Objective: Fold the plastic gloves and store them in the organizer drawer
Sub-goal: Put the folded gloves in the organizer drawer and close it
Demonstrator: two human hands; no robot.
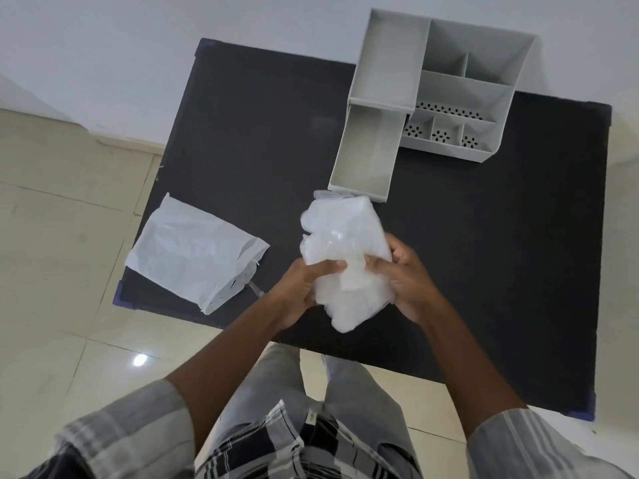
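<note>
A thick stack of translucent white plastic gloves [340, 236] is held above the middle of the black table [259, 133]. My left hand [304, 288] grips its lower left side with the fingers laid over the top. My right hand [404, 281] grips the lower right side, thumb on top. The glove fingers point away from me, toward the pulled-out drawer [366, 157] of the grey organizer [449, 95]. The drawer stands open, and I see nothing inside it.
A flat white plastic packet [193, 250] lies near the table's left front corner, torn open at its near end. The organizer sits at the back right with several small compartments. Beige floor tiles surround the table; my legs are below the front edge.
</note>
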